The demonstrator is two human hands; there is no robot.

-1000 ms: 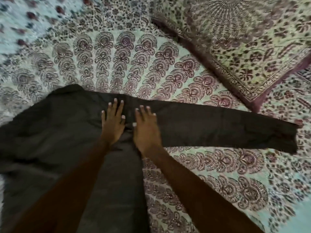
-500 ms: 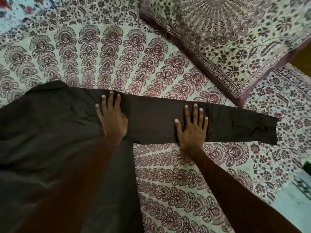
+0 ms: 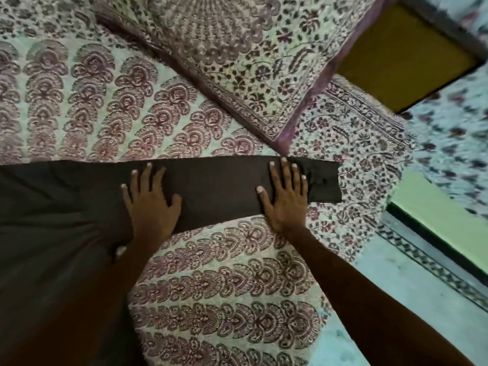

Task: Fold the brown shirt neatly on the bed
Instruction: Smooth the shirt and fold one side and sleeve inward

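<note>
The dark brown shirt (image 3: 52, 233) lies spread on the patterned bed sheet (image 3: 224, 286), its body at the left and one long sleeve (image 3: 219, 191) stretched flat to the right. My left hand (image 3: 150, 204) rests palm down with fingers apart where the sleeve meets the body. My right hand (image 3: 285, 194) presses flat on the sleeve near the cuff end (image 3: 324, 180), fingers spread. Neither hand grips the cloth. The shirt's left part runs out of view.
A patterned pillow (image 3: 250, 56) lies just beyond the sleeve at the top. The bed's right edge (image 3: 353, 260) drops off beside my right arm, with a pale floor and tiled border (image 3: 427, 260) below. A yellow surface (image 3: 401, 56) shows at the top right.
My right hand has slid rightward along the sleeve, from beside my left hand to near the cuff. My left hand has stayed at the sleeve's base. The view has swung right.
</note>
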